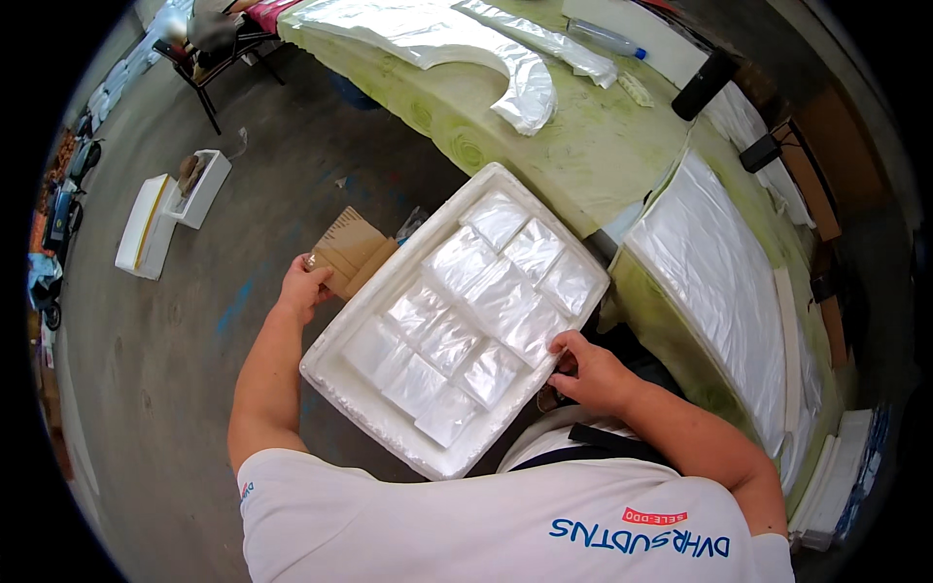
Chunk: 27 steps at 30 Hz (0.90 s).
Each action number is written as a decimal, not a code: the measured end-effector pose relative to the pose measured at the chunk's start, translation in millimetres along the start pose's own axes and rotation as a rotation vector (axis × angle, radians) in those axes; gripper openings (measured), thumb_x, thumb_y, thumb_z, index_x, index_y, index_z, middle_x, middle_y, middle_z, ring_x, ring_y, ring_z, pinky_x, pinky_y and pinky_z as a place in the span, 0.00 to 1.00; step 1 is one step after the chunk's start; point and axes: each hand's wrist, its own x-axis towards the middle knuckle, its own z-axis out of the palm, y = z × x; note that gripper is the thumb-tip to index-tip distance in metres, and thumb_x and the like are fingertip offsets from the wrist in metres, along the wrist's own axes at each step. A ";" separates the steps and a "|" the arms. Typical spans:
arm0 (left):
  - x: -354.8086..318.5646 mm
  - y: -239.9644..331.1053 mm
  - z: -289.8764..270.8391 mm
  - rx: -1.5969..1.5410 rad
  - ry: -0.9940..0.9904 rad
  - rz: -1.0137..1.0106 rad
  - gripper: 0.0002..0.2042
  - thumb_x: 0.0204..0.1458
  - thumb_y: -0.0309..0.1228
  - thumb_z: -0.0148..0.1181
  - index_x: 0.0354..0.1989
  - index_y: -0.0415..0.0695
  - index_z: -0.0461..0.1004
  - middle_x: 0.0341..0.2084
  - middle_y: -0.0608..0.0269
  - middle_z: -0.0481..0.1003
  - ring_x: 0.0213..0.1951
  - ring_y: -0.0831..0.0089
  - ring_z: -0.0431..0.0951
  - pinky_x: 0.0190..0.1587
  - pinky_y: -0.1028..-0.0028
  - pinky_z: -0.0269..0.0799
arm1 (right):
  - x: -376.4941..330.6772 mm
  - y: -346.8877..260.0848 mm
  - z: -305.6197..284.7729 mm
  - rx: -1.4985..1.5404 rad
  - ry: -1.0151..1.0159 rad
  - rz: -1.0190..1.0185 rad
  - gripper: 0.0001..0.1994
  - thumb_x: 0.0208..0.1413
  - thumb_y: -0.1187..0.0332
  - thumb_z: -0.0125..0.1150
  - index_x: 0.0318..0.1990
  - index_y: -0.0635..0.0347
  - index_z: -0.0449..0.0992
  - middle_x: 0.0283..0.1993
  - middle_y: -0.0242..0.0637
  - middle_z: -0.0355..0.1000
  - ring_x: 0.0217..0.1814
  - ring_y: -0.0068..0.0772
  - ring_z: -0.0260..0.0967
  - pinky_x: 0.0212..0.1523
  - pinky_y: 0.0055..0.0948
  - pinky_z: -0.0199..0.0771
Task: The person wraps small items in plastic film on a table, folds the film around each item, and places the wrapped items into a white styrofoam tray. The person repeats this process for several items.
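Note:
A white foam box (374, 423) sits tilted across the view in front of me. Inside it lie several stacks of clear, shiny plastic bags (476, 282), laid flat in rows. My left hand (303, 290) is closed on the edge of a brown piece of folded cardboard (350, 251), beside the box's left rim. At the right rim, my right hand (595, 374) has its thumb and fingers pinched over the foam edge. What supports the box from below is hidden.
A table with a green cover (428, 92) holds silvery film (530, 97), a plastic bottle (607, 39) and a black cylinder (705, 85). On the right lies a film-covered slab (714, 282). White foam pieces (146, 228) rest on the floor; a seated person (214, 24) is far left.

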 end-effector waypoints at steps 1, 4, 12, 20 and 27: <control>-3.6 -0.3 -1.8 -0.044 0.018 0.002 0.21 0.55 0.23 0.61 0.57 0.48 0.66 0.48 0.63 0.76 0.47 0.67 0.79 0.44 0.62 0.81 | 0.1 -2.0 -0.4 -0.008 -0.009 0.014 0.21 0.55 0.68 0.69 0.53 0.58 0.67 0.38 0.44 0.75 0.41 0.42 0.76 0.46 0.37 0.76; -11.9 -5.3 -4.5 -0.098 0.018 0.021 0.20 0.55 0.23 0.61 0.56 0.49 0.66 0.48 0.63 0.76 0.47 0.68 0.79 0.41 0.64 0.81 | 2.4 -5.2 -2.6 -0.024 -0.029 0.030 0.22 0.55 0.68 0.69 0.54 0.58 0.66 0.39 0.45 0.75 0.42 0.42 0.76 0.48 0.36 0.76; -27.5 -7.2 15.7 0.164 0.065 0.455 0.25 0.54 0.20 0.60 0.62 0.49 0.69 0.46 0.67 0.76 0.38 0.77 0.77 0.34 0.75 0.78 | 2.6 -2.5 -2.8 -0.001 -0.032 0.041 0.22 0.55 0.68 0.70 0.54 0.57 0.66 0.41 0.45 0.76 0.45 0.43 0.76 0.49 0.37 0.76; -23.9 16.1 -16.3 -0.116 0.121 0.466 0.26 0.58 0.19 0.58 0.66 0.46 0.66 0.49 0.60 0.76 0.42 0.69 0.80 0.40 0.67 0.82 | 0.8 -6.3 -4.5 -0.024 -0.022 0.019 0.21 0.54 0.69 0.69 0.53 0.58 0.67 0.40 0.45 0.77 0.43 0.44 0.77 0.48 0.38 0.77; -19.5 13.7 -81.1 -0.310 0.311 0.312 0.24 0.61 0.22 0.56 0.66 0.45 0.65 0.57 0.54 0.74 0.49 0.56 0.80 0.51 0.62 0.79 | -1.5 -9.7 -6.6 -0.013 -0.010 -0.047 0.20 0.55 0.68 0.66 0.53 0.58 0.68 0.44 0.49 0.77 0.48 0.49 0.77 0.52 0.40 0.76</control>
